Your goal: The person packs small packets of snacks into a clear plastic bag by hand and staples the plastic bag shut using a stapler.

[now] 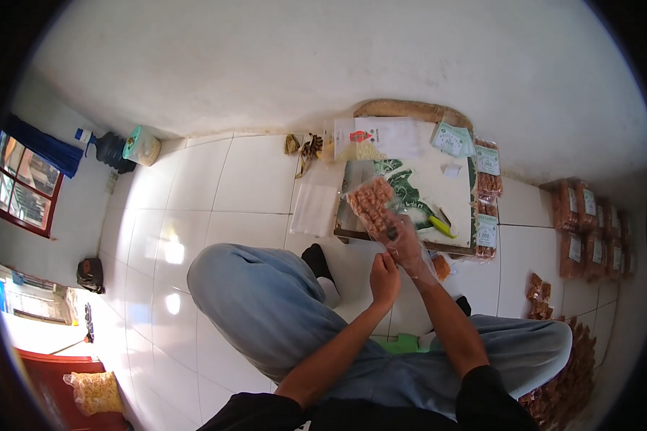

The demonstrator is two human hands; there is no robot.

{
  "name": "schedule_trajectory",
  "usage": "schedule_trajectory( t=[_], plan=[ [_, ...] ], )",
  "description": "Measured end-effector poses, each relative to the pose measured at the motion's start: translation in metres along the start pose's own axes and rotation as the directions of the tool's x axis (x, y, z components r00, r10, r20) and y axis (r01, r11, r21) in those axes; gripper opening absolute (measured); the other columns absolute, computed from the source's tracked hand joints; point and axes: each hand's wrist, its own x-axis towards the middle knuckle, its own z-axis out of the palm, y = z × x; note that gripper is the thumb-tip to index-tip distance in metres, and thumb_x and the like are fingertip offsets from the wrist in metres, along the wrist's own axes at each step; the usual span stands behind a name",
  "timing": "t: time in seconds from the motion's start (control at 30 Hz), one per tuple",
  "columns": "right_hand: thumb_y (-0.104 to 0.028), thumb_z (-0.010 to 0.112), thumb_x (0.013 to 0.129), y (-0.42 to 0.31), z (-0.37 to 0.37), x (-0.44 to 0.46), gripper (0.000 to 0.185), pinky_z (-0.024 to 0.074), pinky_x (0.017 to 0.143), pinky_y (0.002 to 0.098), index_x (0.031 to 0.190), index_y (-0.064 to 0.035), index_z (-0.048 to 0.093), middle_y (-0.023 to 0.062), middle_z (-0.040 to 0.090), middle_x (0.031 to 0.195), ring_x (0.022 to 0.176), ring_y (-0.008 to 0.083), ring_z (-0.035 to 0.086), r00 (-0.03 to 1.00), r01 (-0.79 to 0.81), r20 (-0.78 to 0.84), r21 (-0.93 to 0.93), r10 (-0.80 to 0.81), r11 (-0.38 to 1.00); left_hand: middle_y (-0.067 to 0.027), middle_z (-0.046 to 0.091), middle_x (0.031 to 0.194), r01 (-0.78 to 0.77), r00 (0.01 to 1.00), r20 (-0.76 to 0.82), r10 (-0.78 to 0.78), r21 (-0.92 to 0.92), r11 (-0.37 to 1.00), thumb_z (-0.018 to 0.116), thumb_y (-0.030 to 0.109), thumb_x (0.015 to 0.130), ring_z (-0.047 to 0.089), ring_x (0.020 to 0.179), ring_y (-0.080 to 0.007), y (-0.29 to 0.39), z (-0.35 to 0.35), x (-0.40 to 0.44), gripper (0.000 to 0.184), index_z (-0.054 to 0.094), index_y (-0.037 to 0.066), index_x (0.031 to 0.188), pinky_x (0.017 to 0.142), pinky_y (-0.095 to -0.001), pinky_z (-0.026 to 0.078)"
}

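Snacks (pixel 370 205) are apparently being settled into a clear bag (pixel 398 204) by the right hand (pixel 405 248), its grip unclear; the bag's edge is pinched by the left hand (pixel 385 277). Careful withdrawal seems needed.

The snack (pixel 370 205) is a reddish brown, seen through a colourless clear bag (pixel 420 271). The desk (pixel 454 192) is white with bold dark-green leaf shapes, edged in brown, and the cutter (pixel 441 227) on it is bright yellow-green. Pale green and white mark the labels (pixel 451 138); a red motif stands out on a whitish sheet (pixel 388 136). The stacked packs (pixel 571 248) are reddish brown with pale labels. The trousers (pixel 255 302) are faded grey-blue, the sleeves (pixel 255 411) black. White tiles (pixel 251 183) form a grid with thin darker lines beneath an off-white wall (pixel 323 57). The curtain (pixel 47 146) is deep blue, the window frame (pixel 24 221) dark red, the tub's lid (pixel 131 141) turquoise, the puffy bag (pixel 95 392) yellow.
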Motion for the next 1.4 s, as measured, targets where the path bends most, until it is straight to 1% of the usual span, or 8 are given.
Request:
schedule_trajectory(
  t=[0.2, 0.3, 0.37, 0.47, 0.63, 1.2, 1.3, 1.4],
  plan=[
    [-0.02, 0.079, 0.077, 0.028, 0.009, 0.006, 0.061, 0.0513, 0.08, 0.0386, 0.132, -0.0099, 0.055, 0.0166, 0.058, 0.108, 0.1, 0.0303, 0.058, 0.993, -0.107, 0.03, -0.199, 0.115, 0.974, -0.0204, 0.06, 0.082, -0.192, 0.971, 0.204, 0.126, 0.349, 0.917, 0.042, 0.033, 0.1, 0.059, 0.079, -0.0396, 0.026, -0.031, 0.011, 0.035, 0.057, 0.003, 0.091, 0.074, -0.0486, 0.046],
    [-0.023, 0.081, 0.074, 0.052, 0.015, 0.002, 0.064, 0.0509, 0.081, 0.0383, 0.131, -0.0099, 0.055, 0.0162, 0.058, 0.106, 0.1, 0.0315, 0.058, 0.904, 0.426, -0.157, 0.273, -0.397, 0.862, -0.0167, 0.064, 0.094, -0.05, 0.976, 0.198, -0.09, 0.607, 0.793, 0.047, 0.034, 0.097, 0.062, 0.091, -0.0353, 0.07, -0.058, 0.031, 0.032, 0.061, 0.006, 0.091, 0.079, -0.0481, 0.048],
    [-0.021, 0.081, 0.074, 0.002, -0.003, 0.006, 0.063, 0.0506, 0.08, 0.0381, 0.129, -0.0088, 0.055, 0.0165, 0.059, 0.106, 0.097, 0.0315, 0.059, 0.985, -0.16, 0.034, -0.136, 0.166, 0.978, -0.0145, 0.064, 0.112, -0.224, 0.972, 0.065, 0.224, 0.522, 0.823, 0.046, 0.036, 0.097, 0.058, 0.107, -0.0344, 0.052, -0.064, 0.063, 0.033, 0.063, 0.008, 0.102, 0.087, -0.0473, 0.047],
    [-0.013, 0.077, 0.077, 0.007, -0.004, 0.001, 0.057, 0.0476, 0.082, 0.0426, 0.127, -0.0026, 0.052, 0.016, 0.057, 0.105, 0.096, 0.0352, 0.058, 0.995, -0.095, -0.011, -0.059, 0.095, 0.994, -0.0147, 0.052, 0.135, -0.465, 0.852, 0.067, 0.519, 0.552, 0.692, 0.042, 0.038, 0.099, 0.044, 0.128, -0.0354, 0.04, -0.071, 0.115, 0.04, 0.058, 0.011, 0.123, 0.104, -0.0464, 0.038],
    [-0.002, 0.072, 0.077, 0.016, -0.008, -0.004, 0.059, 0.0495, 0.08, 0.0353, 0.132, -0.0053, 0.05, 0.013, 0.056, 0.105, 0.098, 0.0278, 0.059, 0.988, 0.153, -0.073, 0.251, -0.139, 0.956, -0.0116, 0.017, 0.159, -0.75, 0.65, 0.606, 0.458, 0.609, 0.258, 0.032, 0.042, 0.102, 0.014, 0.147, -0.0316, 0.033, -0.076, 0.153, 0.055, 0.028, 0.017, 0.151, 0.118, -0.0457, 0.013],
    [-0.004, 0.062, 0.085, -0.006, -0.024, -0.004, 0.051, 0.0478, 0.069, 0.0351, 0.135, -0.0077, 0.052, 0.0138, 0.056, 0.099, 0.081, 0.0257, 0.056, 0.998, -0.009, 0.067, 0.114, 0.001, 0.993, -0.0107, 0.013, 0.16, -0.731, 0.674, 0.578, 0.459, 0.61, 0.305, 0.031, 0.043, 0.103, 0.016, 0.146, -0.0336, 0.026, -0.068, 0.157, 0.057, 0.023, 0.019, 0.153, 0.117, -0.0462, 0.015],
    [-0.016, 0.06, 0.088, -0.002, -0.026, -0.002, 0.047, 0.0459, 0.072, 0.0382, 0.135, -0.0159, 0.054, 0.0164, 0.055, 0.095, 0.08, 0.0326, 0.056, 0.997, 0.019, 0.058, 0.509, -0.056, 0.86, -0.0102, 0.013, 0.16, -0.714, 0.695, 0.56, 0.451, 0.615, 0.335, 0.031, 0.043, 0.102, 0.016, 0.146, -0.0333, 0.026, -0.065, 0.161, 0.057, 0.023, 0.02, 0.153, 0.117, -0.046, 0.017],
    [-0.018, 0.065, 0.085, 0.011, -0.019, 0.002, 0.052, 0.0473, 0.078, 0.0401, 0.135, -0.0162, 0.053, 0.0158, 0.057, 0.1, 0.089, 0.0353, 0.057, 0.994, -0.001, 0.11, -0.156, 0.018, 0.988, -0.0101, 0.013, 0.16, -0.711, 0.697, 0.548, 0.463, 0.613, 0.344, 0.032, 0.044, 0.102, 0.016, 0.146, -0.0335, 0.024, -0.065, 0.161, 0.057, 0.023, 0.02, 0.153, 0.116, -0.046, 0.019]
  ],
)
